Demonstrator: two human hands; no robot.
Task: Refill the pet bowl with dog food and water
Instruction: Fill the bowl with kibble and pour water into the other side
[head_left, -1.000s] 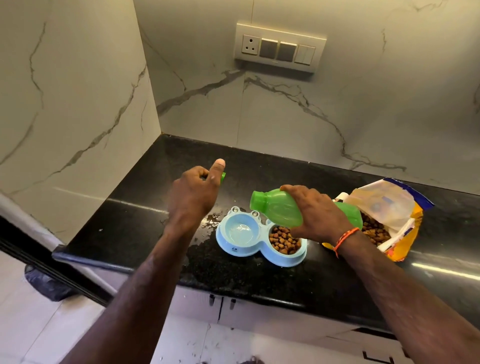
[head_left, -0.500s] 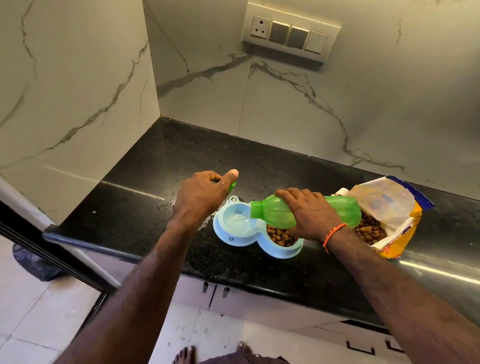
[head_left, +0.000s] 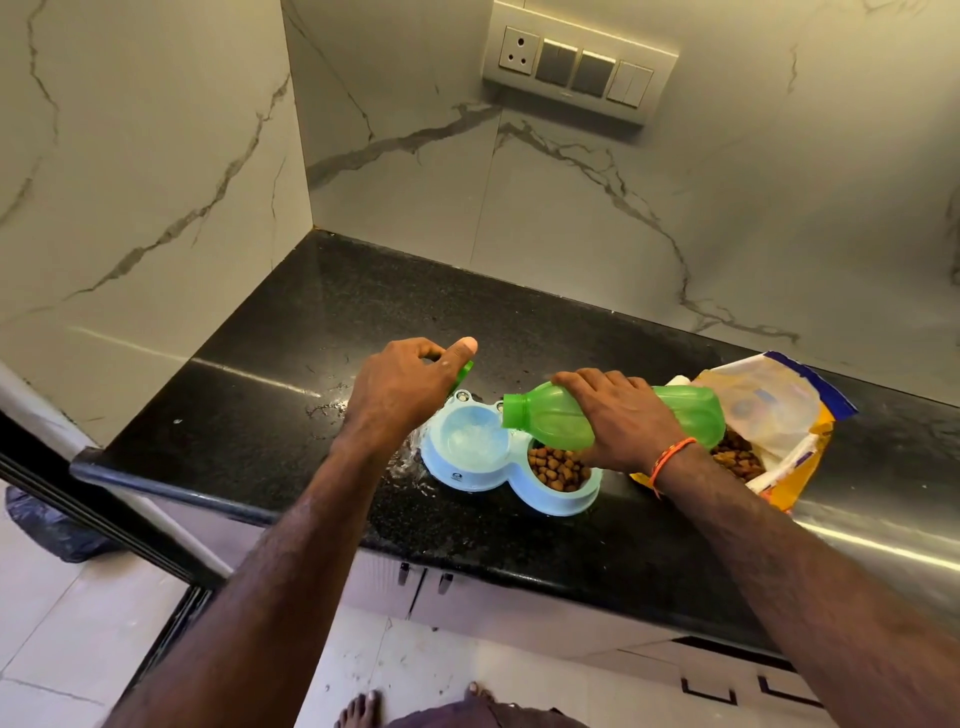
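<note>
This is a home kitchen. A polished black speckled stone countertop runs into a corner where two walls of white marble-look tile with grey veins meet. On the back wall sits a beige switch plate with one socket and rocker switches. Below the counter edge are pale cabinet fronts with small dark handles, and the floor is laid with light glossy tiles. An opened yellow-and-blue bag of brown dog kibble lies on the counter, and the person stands barefoot, toes showing at the bottom edge.
</note>
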